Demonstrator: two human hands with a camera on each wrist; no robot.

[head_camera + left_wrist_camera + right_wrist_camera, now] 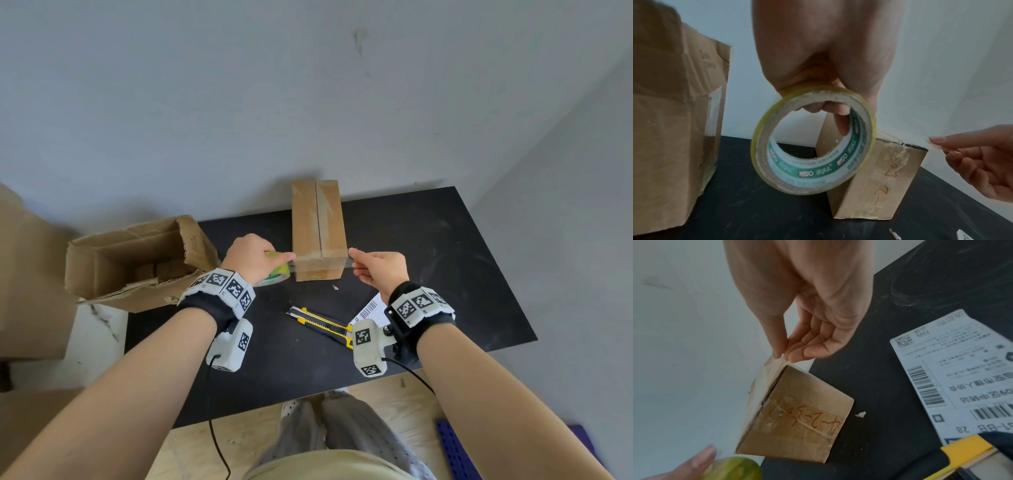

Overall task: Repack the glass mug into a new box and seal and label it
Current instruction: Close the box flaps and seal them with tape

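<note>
Left hand: nearest the wrist camera, fingers hooked through the core of the tape roll, thumb on its outer rim; the roll hangs just left of the small box.
Right hand: thumb and forefinger pinch the free end of the tape strip, other fingers loosely curled, just right of the small box.
Tape strip: clear, stretched from the roll across the near top edge of the small box to the right hand.
Small box: closed, flaps meeting in a middle seam, standing on the black tabletop against the wall; red handwriting and old tape on its near face.
Glass mug: not visible; cannot tell whether it is inside the small box.
Old box: open, torn, at the left edge of the tabletop.
Knife: yellow and black, lying on the tabletop near the person.
Label: white sheet with barcodes, flat on the tabletop beside the knife.
</note>
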